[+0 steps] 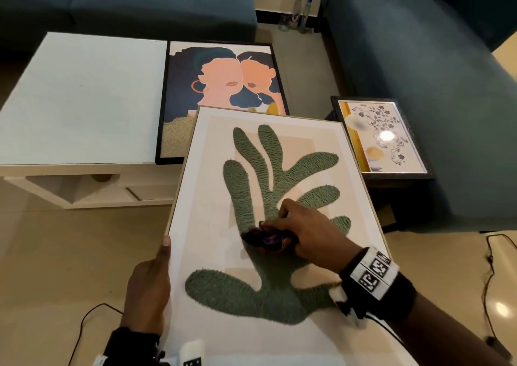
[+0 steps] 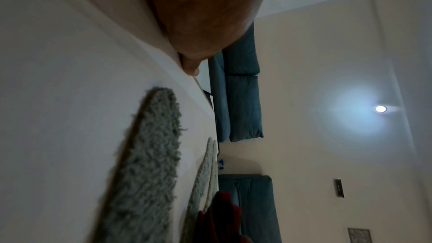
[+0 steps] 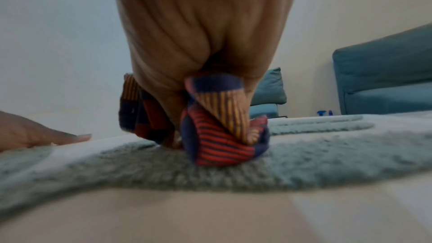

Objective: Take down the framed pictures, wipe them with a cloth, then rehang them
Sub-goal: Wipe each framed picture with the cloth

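The cactus picture (image 1: pixel 279 212), in a light wooden frame, lies tilted in front of the person. The left hand (image 1: pixel 148 290) grips its left edge, thumb on the front. The right hand (image 1: pixel 305 234) is curled round a bunched striped cloth (image 1: pixel 263 237) and presses it onto the green cactus shape. Behind, a black-framed portrait picture (image 1: pixel 221 91) lies partly on the white table (image 1: pixel 81 100), its near end under the cactus picture. A small floral picture (image 1: pixel 380 133) rests beside the teal sofa (image 1: pixel 433 58)
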